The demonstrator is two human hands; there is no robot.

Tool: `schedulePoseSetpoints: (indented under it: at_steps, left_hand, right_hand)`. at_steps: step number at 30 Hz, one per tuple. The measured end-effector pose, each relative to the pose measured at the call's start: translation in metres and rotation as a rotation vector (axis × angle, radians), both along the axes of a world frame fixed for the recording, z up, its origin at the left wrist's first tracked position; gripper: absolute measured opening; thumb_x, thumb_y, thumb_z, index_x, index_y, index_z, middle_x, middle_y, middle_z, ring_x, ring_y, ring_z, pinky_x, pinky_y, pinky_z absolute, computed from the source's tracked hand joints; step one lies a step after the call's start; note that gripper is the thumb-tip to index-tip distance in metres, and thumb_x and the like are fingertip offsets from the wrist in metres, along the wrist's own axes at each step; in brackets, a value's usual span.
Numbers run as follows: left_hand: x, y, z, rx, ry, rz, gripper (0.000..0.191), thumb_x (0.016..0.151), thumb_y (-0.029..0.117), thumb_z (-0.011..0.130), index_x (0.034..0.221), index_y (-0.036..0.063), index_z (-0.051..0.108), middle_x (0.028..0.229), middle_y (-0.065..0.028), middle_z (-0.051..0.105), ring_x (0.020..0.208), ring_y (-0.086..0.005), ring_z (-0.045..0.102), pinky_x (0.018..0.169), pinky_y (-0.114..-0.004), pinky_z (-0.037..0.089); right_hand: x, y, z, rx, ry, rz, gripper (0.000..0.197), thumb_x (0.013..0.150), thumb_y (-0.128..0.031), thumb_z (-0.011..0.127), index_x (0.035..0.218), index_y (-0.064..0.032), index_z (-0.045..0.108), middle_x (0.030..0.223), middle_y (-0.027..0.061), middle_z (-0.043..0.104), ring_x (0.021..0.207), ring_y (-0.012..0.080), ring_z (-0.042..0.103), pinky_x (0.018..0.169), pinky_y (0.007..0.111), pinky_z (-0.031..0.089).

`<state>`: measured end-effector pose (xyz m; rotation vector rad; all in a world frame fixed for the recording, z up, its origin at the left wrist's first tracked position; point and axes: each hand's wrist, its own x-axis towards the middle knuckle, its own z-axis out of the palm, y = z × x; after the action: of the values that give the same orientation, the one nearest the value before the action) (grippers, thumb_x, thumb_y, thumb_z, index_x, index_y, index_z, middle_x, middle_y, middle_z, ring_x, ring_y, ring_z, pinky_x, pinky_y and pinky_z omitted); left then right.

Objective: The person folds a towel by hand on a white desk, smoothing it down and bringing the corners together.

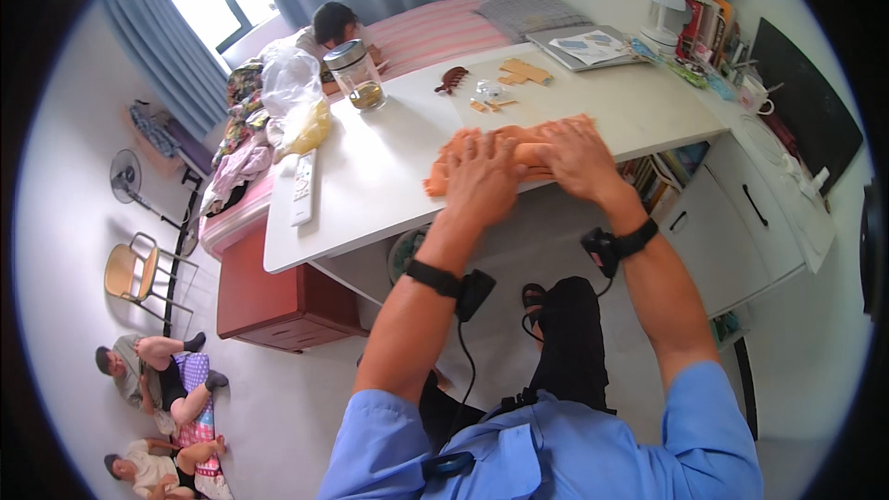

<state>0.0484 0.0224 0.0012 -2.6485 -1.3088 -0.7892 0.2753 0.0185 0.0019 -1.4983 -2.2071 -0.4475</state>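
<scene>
An orange cloth (531, 153) lies bunched in folds along the near edge of the white table (396, 167). My left hand (483, 177) rests over its left part, fingers spread across the fabric. On the right part, my right hand (582, 158) bends over the cloth with its thumb against a raised fold. Both hands hold the cloth; the fabric beneath the palms is hidden. Beyond it lie small tan pieces (493, 105), a clear plastic item (488, 89), a brown claw hair clip (453, 80) and flat tan pieces (524, 72).
A lidded glass jar (358, 76), a plastic bag (292, 83) and a white remote control (303, 187) stand or lie leftward. A closed laptop (583, 48) bears papers. A red-brown cabinet (278, 298) is below. One person (333, 31) is by the bed; two others sit at lower left.
</scene>
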Motion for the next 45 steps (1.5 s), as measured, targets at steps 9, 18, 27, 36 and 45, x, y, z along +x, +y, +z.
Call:
schedulePoseSetpoints:
  at_steps: [9, 18, 27, 36, 45]
  left_hand:
    - [-0.164, -0.019, 0.012, 0.052, 0.050, 0.179, 0.049, 0.104, 0.040, 0.065, 0.142, 0.0084, 0.067, 0.149, -0.0207, 0.065, 0.147, -0.0431, 0.052, 0.126, -0.051, 0.035]
    - [-0.131, -0.005, 0.014, -0.030, 0.020, 0.288, 0.045, 0.106, 0.035, 0.063, 0.140, 0.0065, 0.069, 0.145, -0.0158, 0.069, 0.146, -0.0397, 0.054, 0.125, -0.049, 0.037]
    - [-0.008, 0.014, 0.020, -0.002, -0.065, -0.099, 0.043, 0.104, 0.025, 0.064, 0.144, 0.0108, 0.066, 0.152, -0.0160, 0.063, 0.146, -0.0409, 0.052, 0.123, -0.051, 0.038]
    - [-0.030, 0.011, 0.011, -0.034, -0.031, -0.013, 0.043, 0.105, 0.023, 0.063, 0.148, 0.0138, 0.064, 0.156, -0.0113, 0.060, 0.148, -0.0385, 0.050, 0.123, -0.050, 0.037]
    - [-0.094, 0.006, 0.006, -0.054, -0.120, 0.070, 0.044, 0.106, 0.027, 0.062, 0.149, 0.0147, 0.064, 0.161, -0.0105, 0.057, 0.149, -0.0370, 0.050, 0.126, -0.049, 0.036]
  right_hand:
    - [-0.147, -0.018, 0.048, -0.372, 0.002, 0.238, 0.059, 0.115, -0.053, 0.039, 0.160, -0.0181, 0.054, 0.172, 0.0174, 0.041, 0.156, 0.0376, 0.042, 0.132, 0.054, 0.023]
    - [-0.144, 0.036, 0.013, -0.325, 0.104, 0.232, 0.029, 0.101, -0.022, 0.064, 0.123, -0.0039, 0.071, 0.121, 0.0182, 0.076, 0.118, 0.0353, 0.070, 0.110, 0.043, 0.050]
    - [0.022, 0.033, 0.007, -0.009, 0.179, 0.088, 0.016, 0.094, -0.013, 0.069, 0.106, -0.0058, 0.079, 0.116, 0.0153, 0.076, 0.109, 0.0383, 0.069, 0.100, 0.044, 0.055]
    - [0.000, 0.047, 0.002, -0.151, 0.157, 0.100, 0.031, 0.104, -0.022, 0.061, 0.126, -0.0036, 0.074, 0.128, 0.0210, 0.074, 0.126, 0.0370, 0.066, 0.109, 0.045, 0.051]
    - [-0.067, 0.065, 0.004, -0.259, 0.214, 0.085, 0.046, 0.107, -0.031, 0.056, 0.142, -0.0019, 0.067, 0.159, 0.0233, 0.056, 0.150, 0.0350, 0.050, 0.127, 0.045, 0.035]
